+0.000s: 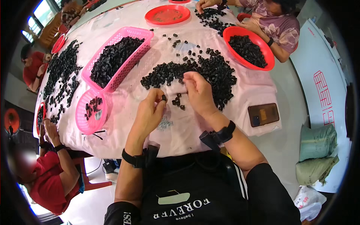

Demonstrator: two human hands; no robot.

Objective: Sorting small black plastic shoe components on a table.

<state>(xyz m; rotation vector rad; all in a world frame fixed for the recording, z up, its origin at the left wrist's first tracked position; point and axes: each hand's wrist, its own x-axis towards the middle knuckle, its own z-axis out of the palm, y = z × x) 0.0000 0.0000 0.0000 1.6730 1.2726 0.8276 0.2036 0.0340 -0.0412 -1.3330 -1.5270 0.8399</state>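
My left hand (151, 107) is raised over the cloth, thumb and fingers pinched on a small black plastic part (164, 98). To its right, my right hand (198, 92) reaches to the near edge of a heap of small black plastic parts (221, 73); its fingers are curled together, and whatever is in them is hidden. Between the hands lie several loose black parts (178, 100) apart from the heap. Each of my wrists carries a black strapped device.
A pink basket (147, 34) and a red tray (268, 62) hold black parts. Left stands a round pink basket (80, 118); a phone (263, 114) lies right. A flat red tray (167, 17) sits at the back. Other people work around the table, with sacks (318, 142) on the floor.
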